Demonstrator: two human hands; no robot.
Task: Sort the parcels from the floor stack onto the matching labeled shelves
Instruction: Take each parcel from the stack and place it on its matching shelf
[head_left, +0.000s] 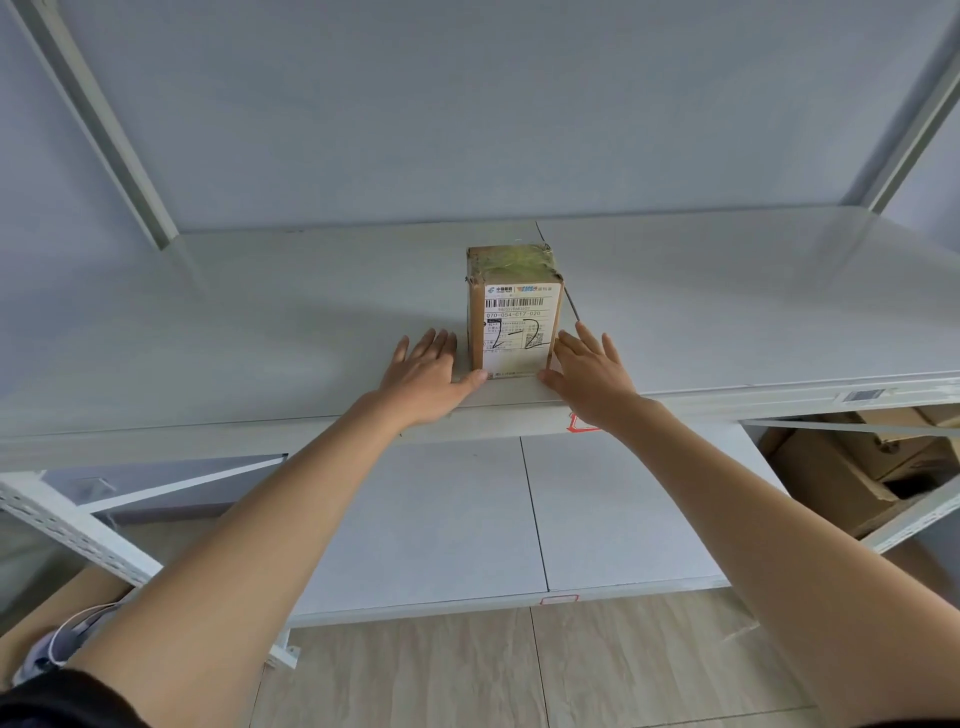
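Observation:
A small brown cardboard parcel (514, 312) stands upright on the white upper shelf (260, 322), near its front edge. Its white shipping label faces me with "2 2" handwritten on it in black. My left hand (431, 374) lies flat on the shelf just left of the parcel, fingers straight, thumb tip by the parcel's lower left corner. My right hand (589, 376) lies flat on the right side, fingers straight, thumb by the lower right corner. Neither hand grips the parcel. A red-bordered shelf label (579, 422) on the front edge is partly hidden by my right wrist.
A lower white shelf (467, 519) lies below, with a small red-bordered label (558, 599) on its front edge. Brown cardboard boxes (857, 467) sit behind the frame at the lower right. White perforated uprights (67, 530) flank the rack. Wood-look floor (519, 670) is underfoot.

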